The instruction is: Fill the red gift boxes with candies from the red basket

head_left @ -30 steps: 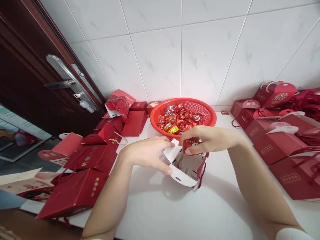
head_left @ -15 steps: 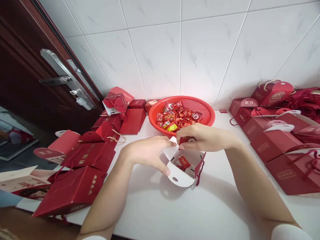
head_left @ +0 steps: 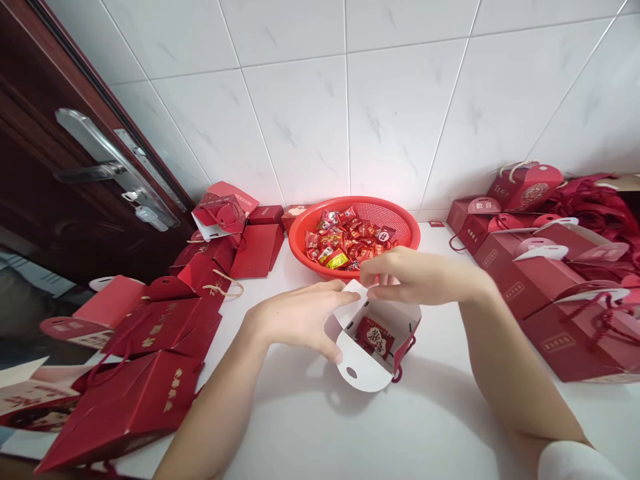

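Observation:
A small candy box [head_left: 364, 373] stands on the white table with its flaps raised and its white inside facing up. My left hand [head_left: 300, 323] is closed on the box's left side, thumb by the rounded front flap and fingers at the back-left flap. Inside lies a dark red packet [head_left: 375, 337] with pale lettering, covering most of the box floor. Over the box's back edge is my right hand [head_left: 413, 277], its fingers curled but apart and nothing visible between them. Just behind sits a red plastic basket [head_left: 407, 233] of wrapped candies [head_left: 345, 240].
Several red gift boxes [head_left: 160, 317] crowd the left side of the table. More red boxes [head_left: 520, 280] line the right, with dark red fabric-like material [head_left: 595, 207] behind them. A tiled wall [head_left: 300, 120] rises at the back, and a dark door [head_left: 45, 193] stands at left.
My right hand has let go of the dark red packet, which now lies inside the box. My left hand still holds the box. The whole view has shifted slightly.

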`<state>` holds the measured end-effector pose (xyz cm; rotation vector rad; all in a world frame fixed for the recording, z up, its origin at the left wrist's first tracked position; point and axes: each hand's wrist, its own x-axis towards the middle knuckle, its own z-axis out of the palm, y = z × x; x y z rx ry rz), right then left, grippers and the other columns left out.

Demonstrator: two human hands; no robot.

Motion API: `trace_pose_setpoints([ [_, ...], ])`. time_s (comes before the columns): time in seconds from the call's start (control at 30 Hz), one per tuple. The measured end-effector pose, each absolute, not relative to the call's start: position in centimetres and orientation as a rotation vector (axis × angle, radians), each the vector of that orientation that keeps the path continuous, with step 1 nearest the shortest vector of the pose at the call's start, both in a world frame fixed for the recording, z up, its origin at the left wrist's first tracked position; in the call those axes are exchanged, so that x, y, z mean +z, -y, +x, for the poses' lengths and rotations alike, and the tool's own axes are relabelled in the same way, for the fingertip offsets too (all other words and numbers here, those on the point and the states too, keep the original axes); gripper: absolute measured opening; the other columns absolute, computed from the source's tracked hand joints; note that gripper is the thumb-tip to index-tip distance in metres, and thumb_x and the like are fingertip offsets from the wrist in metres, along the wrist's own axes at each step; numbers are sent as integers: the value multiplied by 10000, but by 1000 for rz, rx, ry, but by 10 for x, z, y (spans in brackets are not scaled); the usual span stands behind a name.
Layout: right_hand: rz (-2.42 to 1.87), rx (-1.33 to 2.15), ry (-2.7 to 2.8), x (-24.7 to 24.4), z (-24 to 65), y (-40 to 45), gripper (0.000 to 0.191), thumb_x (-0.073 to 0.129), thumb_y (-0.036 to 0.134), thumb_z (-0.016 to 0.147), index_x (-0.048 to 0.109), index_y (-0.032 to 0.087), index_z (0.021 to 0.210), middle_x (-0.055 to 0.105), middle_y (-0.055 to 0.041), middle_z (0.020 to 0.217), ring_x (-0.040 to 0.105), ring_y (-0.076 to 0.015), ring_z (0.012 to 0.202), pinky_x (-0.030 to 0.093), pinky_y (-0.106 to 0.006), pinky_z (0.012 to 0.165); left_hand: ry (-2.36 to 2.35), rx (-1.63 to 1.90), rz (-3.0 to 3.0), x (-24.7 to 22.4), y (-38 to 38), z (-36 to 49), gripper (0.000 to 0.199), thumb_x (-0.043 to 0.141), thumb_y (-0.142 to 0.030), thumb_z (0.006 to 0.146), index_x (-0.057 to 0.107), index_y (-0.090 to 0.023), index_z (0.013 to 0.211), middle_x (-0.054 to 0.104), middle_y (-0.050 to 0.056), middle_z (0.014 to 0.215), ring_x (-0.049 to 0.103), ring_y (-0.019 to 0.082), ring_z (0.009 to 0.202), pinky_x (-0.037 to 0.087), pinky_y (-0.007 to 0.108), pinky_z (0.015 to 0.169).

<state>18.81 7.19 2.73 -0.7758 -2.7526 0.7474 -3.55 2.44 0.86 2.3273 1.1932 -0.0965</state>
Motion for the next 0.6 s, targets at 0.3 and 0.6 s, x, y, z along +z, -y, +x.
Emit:
trace_pose_setpoints([
  [0.3,-907,699,2643,30,245,-42,279,610,414,904,714,262,1114,685,-74,1164,664,-238,972,513,-339,803,-1134,-12,2392,12,-16,-15,659,756,-365,726,568,-266,1349,580,62,1303,523,326,1273,460,336,968],
  [0.6,-1235,734,2397,-5,271,-1,498,590,567,897,646,247,1275,699,-119,1203,690,-261,913,572,-399,785,-1066,205,2441,10,-15,-16,671,706,-310,762,534,-277,1410,572,63,1328,538,315,1254,469,345,977],
])
